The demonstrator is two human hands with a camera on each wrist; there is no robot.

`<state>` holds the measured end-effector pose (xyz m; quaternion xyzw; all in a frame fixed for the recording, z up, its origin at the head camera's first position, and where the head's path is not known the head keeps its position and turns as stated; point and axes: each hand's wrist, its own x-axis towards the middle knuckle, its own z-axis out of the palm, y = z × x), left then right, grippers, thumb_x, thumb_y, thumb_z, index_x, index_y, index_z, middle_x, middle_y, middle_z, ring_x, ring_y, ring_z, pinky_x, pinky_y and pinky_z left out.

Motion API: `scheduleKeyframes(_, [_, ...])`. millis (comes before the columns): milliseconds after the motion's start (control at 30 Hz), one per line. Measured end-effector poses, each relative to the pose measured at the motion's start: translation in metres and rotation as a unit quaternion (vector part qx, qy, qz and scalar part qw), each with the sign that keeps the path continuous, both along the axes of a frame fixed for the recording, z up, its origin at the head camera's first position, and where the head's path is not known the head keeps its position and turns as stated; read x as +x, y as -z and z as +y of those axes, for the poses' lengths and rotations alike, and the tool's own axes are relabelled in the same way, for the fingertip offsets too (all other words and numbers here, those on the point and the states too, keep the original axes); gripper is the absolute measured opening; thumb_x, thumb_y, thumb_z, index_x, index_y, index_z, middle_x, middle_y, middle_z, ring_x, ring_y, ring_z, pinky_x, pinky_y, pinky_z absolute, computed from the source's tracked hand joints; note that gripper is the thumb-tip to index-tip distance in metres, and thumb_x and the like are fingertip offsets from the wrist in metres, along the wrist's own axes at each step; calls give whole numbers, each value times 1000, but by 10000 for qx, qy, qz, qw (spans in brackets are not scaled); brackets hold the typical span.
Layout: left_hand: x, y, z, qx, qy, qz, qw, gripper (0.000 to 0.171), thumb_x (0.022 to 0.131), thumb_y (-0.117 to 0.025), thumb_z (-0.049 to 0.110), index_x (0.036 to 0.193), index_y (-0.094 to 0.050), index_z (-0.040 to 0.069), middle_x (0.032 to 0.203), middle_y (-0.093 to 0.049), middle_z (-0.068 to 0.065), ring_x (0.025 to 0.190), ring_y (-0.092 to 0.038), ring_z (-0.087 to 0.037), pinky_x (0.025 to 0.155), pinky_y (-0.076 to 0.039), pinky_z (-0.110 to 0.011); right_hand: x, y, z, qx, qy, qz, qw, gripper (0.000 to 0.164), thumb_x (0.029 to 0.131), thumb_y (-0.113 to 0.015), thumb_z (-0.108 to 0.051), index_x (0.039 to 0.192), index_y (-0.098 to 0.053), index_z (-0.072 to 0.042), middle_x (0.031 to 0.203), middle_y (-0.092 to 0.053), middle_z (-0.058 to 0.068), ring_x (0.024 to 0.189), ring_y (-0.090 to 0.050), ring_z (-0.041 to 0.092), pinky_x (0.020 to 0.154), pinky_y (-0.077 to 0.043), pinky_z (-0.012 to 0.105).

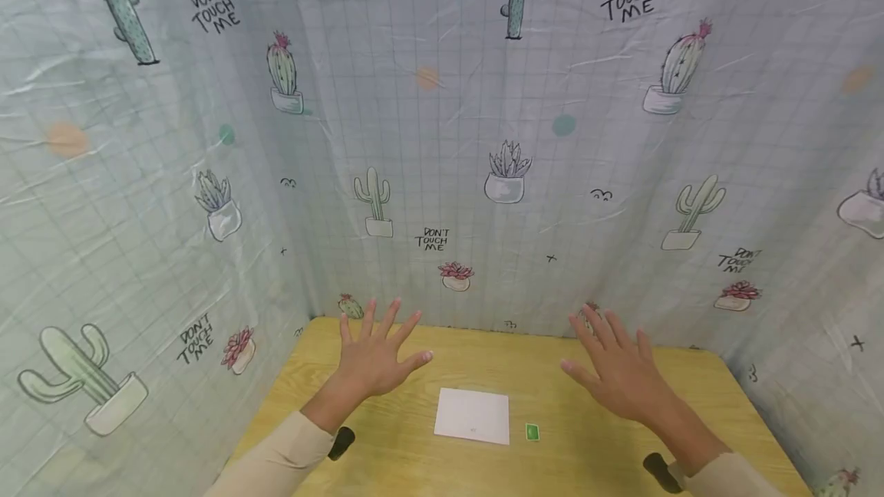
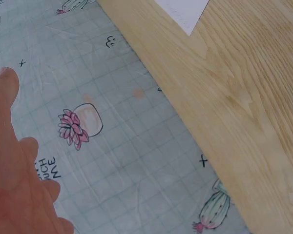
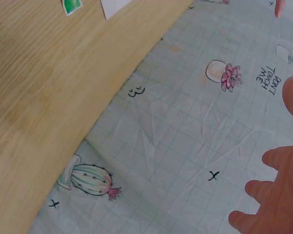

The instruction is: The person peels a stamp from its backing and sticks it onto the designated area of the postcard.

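Both hands are held up over the table with fingers spread and nothing in them. In the head view my left hand (image 1: 375, 363) is left of a white sheet of paper (image 1: 472, 416), and my right hand (image 1: 625, 378) is to the right of it. A small green card with a pale border (image 1: 532, 432) lies just right of the paper. The left wrist view shows the left hand (image 2: 19, 165) at its left edge and a corner of the paper (image 2: 185, 12). In the right wrist view the right hand (image 3: 278, 180) shows at the right, with the green card (image 3: 72, 5) at the top.
A light wooden table (image 1: 483, 474) bears the paper and card. Curtains (image 1: 470, 98) printed with cacti and lettering hang behind it and along both sides. Dark straps (image 1: 341, 443) sit at the wrists by the beige sleeves (image 1: 283, 451).
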<state>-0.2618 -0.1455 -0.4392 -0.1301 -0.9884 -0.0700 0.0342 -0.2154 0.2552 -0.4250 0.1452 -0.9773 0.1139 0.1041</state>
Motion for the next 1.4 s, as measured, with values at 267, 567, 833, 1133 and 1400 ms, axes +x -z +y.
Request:
scheduleKeyframes(267, [1,9,1,30,38,49,10000,79,96,-41,80,164,-31,40,177,-16,-4,163,-3,-46,118,4,-83,1,8,-2,41,-17,12,10000,79,103,-54,-60,164,-32,-16,173,-24,19,156,-20,54,111,-12,88])
scheduleKeyframes(567, [3,18,2,-10,18,79,10000,78,96,-39,81,163,-31,41,177,-18,-5,163,-5,-46,119,-2,-83,4,18,-5,-30,-23,-37,10000,77,103,-55,-59,163,-34,-16,172,-27,20,155,-21,54,113,-12,85])
scheduleKeyframes(833, [5,28,4,-29,39,69,10000,78,96,-38,81,163,-32,41,177,-18,-4,163,-6,-44,119,-1,-83,7,25,-10,125,-28,141,9998,74,103,-57,-56,161,-38,-15,170,-32,19,154,-26,54,113,-16,85])
scheduleKeyframes(1133, [8,39,5,60,56,8,10000,77,97,-40,80,163,-33,41,177,-19,-4,163,-7,-44,119,-2,-83,10,37,-11,-10,-73,196,9998,73,101,-61,-53,160,-40,-15,169,-33,18,153,-28,52,111,-18,86])
scheduleKeyframes(1400, [11,47,6,88,159,62,9998,76,98,-42,77,163,-35,37,175,-25,-7,162,-12,-45,118,-6,-83,13,47,-13,47,-88,378,9992,72,101,-61,-52,159,-42,-14,168,-36,17,151,-33,50,109,-22,86])
